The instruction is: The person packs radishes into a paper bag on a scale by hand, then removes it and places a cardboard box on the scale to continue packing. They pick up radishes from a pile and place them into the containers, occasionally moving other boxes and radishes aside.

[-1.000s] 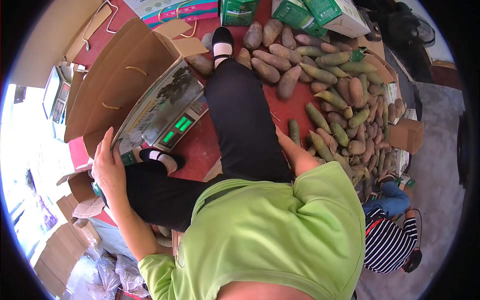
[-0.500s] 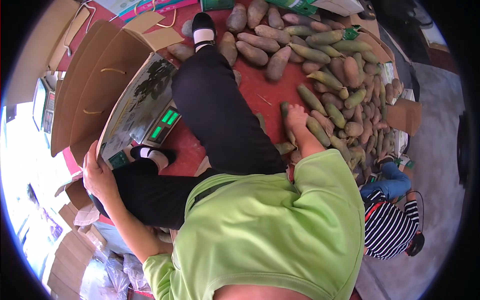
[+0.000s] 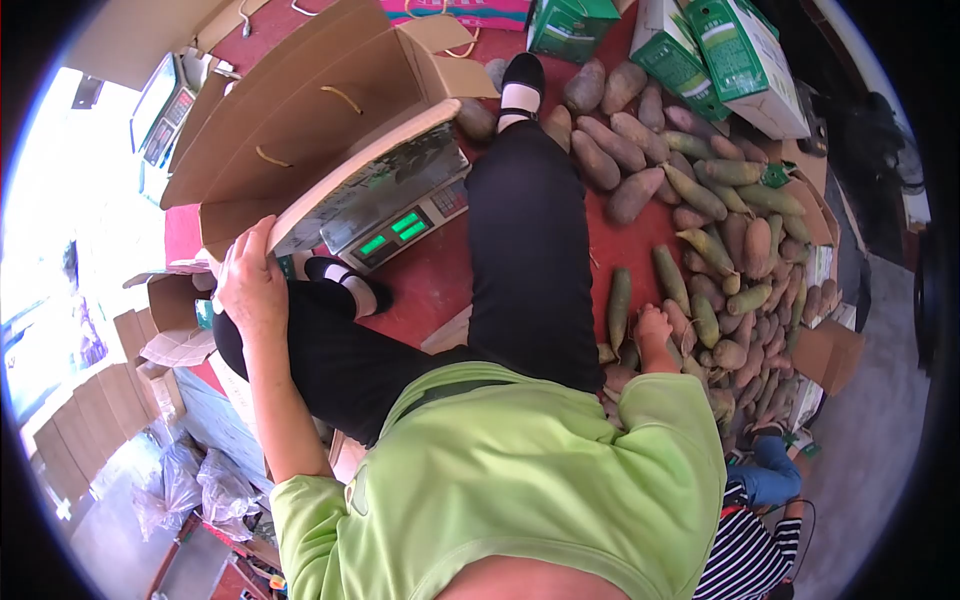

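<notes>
My left hand (image 3: 250,285) is closed over the near edge of an open cardboard box (image 3: 300,125), which stands tilted by a scale (image 3: 395,235) with lit green displays. On the right, my right hand (image 3: 654,332) has its fingers curled; whether anything is in them is hidden. It lies between a long green radish (image 3: 619,305) on its left and a pinkish root (image 3: 681,327) on its right. Beyond it spreads a heap of green radishes (image 3: 695,190) and brownish-red roots (image 3: 635,195) resembling sweet potatoes.
Green and white cartons (image 3: 745,65) stand behind the heap. Another scale (image 3: 165,125) is at far left, above a smaller open box (image 3: 180,305). Plastic bags (image 3: 225,490) lie lower left. A co-worker in a striped shirt (image 3: 745,550) is at lower right.
The view has shifted, so the scene sits lower and further right. My right hand has drawn slightly back from the long green radish. My left hand still holds the box edge.
</notes>
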The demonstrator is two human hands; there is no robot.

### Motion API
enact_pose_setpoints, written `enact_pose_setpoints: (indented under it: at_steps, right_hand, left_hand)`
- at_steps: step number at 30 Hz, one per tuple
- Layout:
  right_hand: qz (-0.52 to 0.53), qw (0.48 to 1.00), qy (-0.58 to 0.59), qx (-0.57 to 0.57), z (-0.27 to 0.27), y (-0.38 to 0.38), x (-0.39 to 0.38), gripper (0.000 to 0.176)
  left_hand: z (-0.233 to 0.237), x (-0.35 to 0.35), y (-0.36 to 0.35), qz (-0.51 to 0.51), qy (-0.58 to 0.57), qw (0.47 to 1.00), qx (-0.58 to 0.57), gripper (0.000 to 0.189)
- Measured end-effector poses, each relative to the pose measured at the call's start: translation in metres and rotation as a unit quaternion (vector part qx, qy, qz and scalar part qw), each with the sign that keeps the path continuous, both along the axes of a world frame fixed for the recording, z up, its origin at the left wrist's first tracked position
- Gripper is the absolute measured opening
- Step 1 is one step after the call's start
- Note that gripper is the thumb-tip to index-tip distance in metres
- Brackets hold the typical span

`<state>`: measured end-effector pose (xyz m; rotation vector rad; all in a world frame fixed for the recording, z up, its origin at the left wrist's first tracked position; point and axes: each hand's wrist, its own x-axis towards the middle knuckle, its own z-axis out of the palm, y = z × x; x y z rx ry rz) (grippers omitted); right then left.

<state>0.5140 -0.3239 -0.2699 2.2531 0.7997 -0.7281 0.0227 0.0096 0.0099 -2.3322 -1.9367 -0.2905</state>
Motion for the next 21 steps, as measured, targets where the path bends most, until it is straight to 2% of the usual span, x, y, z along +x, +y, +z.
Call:
enact_pose_setpoints:
  at_steps: [5, 8, 10, 14, 16, 17, 19, 21]
  right_hand:
    - [0.023, 0.999, 0.022, 0.021, 0.009, 0.005, 0.002, 0.029]
    - [0.025, 0.997, 0.034, 0.071, 0.036, 0.021, 0.002, 0.032]
    - [-0.007, 0.980, 0.019, 0.197, 0.050, 0.033, 0.000, 0.035]
    - [-0.031, 0.956, 0.010, 0.293, 0.055, 0.055, 0.010, 0.041]
    - [-0.091, 0.896, 0.064, 0.429, 0.052, 0.073, 0.022, 0.047]
    - [-0.086, 0.896, 0.065, 0.431, 0.052, 0.083, 0.030, 0.047]
    - [-0.138, 0.738, 0.236, 0.617, 0.061, 0.115, 0.035, 0.040]
    - [-0.137, 0.643, 0.281, 0.699, 0.094, 0.160, 0.027, 0.033]
  left_hand:
    - [0.000, -0.003, 0.001, -0.014, -0.003, 1.000, 0.007, 0.039]
    - [0.000, -0.004, 0.002, -0.016, 0.002, 1.000, 0.015, 0.038]
    - [-0.001, -0.005, 0.001, -0.022, 0.004, 1.000, 0.020, 0.036]
    - [-0.005, -0.009, 0.000, -0.027, 0.004, 0.999, 0.025, 0.033]
    - [-0.005, -0.009, 0.000, -0.026, 0.003, 0.999, 0.029, 0.033]
    - [-0.005, -0.010, 0.000, -0.030, 0.004, 0.999, 0.029, 0.032]
    - [-0.007, -0.013, 0.001, -0.027, 0.009, 0.999, 0.031, 0.032]
    - [-0.008, -0.014, 0.002, -0.035, 0.015, 0.999, 0.029, 0.034]
